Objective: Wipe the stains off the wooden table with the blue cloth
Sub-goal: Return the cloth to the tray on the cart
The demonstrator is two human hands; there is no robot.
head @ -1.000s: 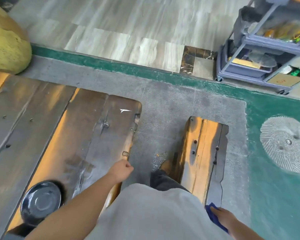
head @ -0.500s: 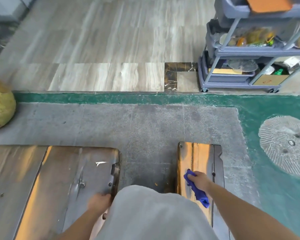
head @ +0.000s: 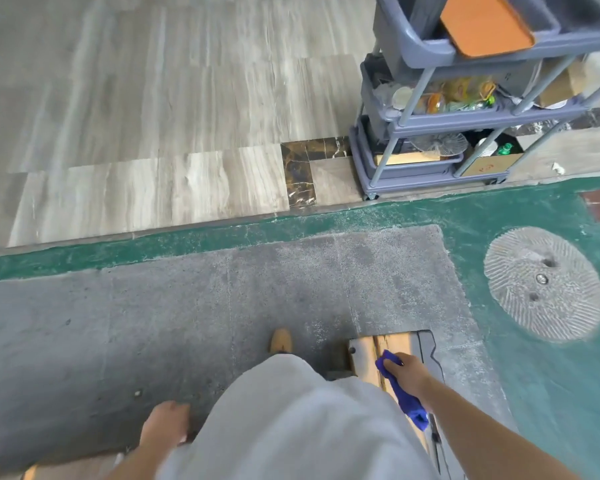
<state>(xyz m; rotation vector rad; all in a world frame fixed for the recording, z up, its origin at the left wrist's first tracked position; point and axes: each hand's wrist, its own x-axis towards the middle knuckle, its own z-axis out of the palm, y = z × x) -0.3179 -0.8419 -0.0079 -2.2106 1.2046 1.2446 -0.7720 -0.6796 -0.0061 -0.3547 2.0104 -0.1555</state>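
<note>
My right hand grips the blue cloth, which hangs down from my fist over the narrow wooden bench at the bottom right. Only a sliver of the wooden table shows at the bottom left corner. My left hand hovers near that table's end with the fingers loosely curled and nothing in it. My grey shirt hides the space between both hands.
A grey plastic trolley loaded with items stands at the back right. A round patterned floor cover lies in the green floor to the right. My brown shoe is on the grey concrete.
The view has tilted up, so the table and bench slid toward the bottom edge. My right hand brought the blue cloth up from the bench's near end and still holds it.
</note>
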